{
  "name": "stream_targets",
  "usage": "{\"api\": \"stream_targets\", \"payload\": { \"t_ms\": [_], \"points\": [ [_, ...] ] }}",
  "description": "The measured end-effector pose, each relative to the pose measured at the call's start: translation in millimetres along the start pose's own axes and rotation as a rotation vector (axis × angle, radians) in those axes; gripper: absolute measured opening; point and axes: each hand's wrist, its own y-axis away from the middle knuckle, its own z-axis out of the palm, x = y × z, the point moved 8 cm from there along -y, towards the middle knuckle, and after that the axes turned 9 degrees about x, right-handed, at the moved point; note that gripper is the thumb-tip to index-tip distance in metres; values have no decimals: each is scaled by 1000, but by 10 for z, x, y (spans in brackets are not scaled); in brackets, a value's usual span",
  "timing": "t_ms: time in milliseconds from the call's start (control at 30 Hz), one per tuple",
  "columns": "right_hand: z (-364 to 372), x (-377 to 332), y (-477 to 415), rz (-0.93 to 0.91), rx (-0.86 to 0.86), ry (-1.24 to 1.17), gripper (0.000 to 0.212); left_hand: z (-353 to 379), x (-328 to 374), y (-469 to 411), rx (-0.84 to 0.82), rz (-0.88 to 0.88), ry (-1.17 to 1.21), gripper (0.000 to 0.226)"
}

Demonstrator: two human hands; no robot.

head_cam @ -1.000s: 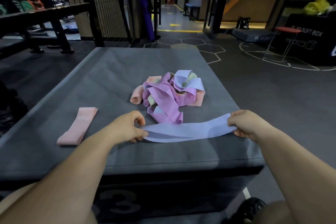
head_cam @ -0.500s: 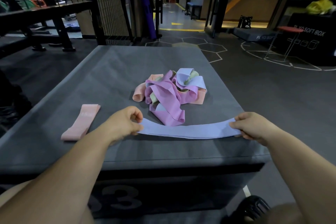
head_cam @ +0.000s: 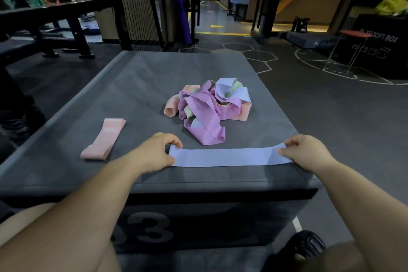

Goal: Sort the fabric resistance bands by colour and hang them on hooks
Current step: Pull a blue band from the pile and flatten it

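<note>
Both hands are pinching the ends of a lilac band [head_cam: 229,157], laid flat along the near edge of the grey box [head_cam: 141,86]: left hand [head_cam: 152,154] one end, right hand [head_cam: 305,152] the other. Tangled pile of bands [head_cam: 205,109] sits just behind, and a pink band [head_cam: 104,139] lies flat off to the left.

Matt cloth on a dull grey bench [head_cam: 154,68]
The lilac band [head_cam: 229,157] is smooth, matt fabric; the pink band [head_cam: 103,138] looks faintly ribbed, perhaps; the bench skin seems vinyl-like; the far-left mesh panel [head_cam: 134,0] is dark metal.
</note>
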Motion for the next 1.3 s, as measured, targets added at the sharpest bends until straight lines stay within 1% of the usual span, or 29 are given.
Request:
{"api": "stream_targets", "payload": {
  "t_ms": [100,167,233,300,367,400,467,533,667,733,767,833,867,1100,1300],
  "points": [
    [2,-24,31,-11,9,74,22,47,-42,-2,-14,21,-39,32],
    [-42,-54,39,-42,70,137,30,74,-85,-18,-6,24,-87,31],
    [-68,-120,48,-103,134,176,34,66,-98,-28,51,21,-129,29],
    [-20,-270,97,-213,147,167,31,48,-14,-13,149,65,-141,26],
    [101,-486,195,-381,123,147,28,49,156,50,236,166,-175,24],
    [181,-600,258,-473,98,135,27,82,236,86,251,213,-190,29],
    [368,-809,413,-639,24,151,28,199,346,146,218,283,-234,39],
    [544,-978,558,-769,-43,193,34,358,356,174,128,295,-326,43],
    [800,-1127,750,-892,-166,240,65,536,261,171,-16,264,-417,57],
    [881,-1114,792,-909,-218,300,75,571,228,174,-62,251,-433,59],
    [911,-1094,799,-912,-236,328,73,578,218,175,-74,250,-445,60],
    [932,-1058,790,-899,-269,357,58,591,210,173,-85,256,-464,60],
    [936,-1038,779,-888,-282,367,54,593,215,174,-90,258,-469,61],
    [869,-841,693,-819,-303,406,53,602,208,166,-116,250,-482,62],
    [679,-584,550,-706,-291,434,54,606,201,168,-129,242,-483,61]
  ]
}}
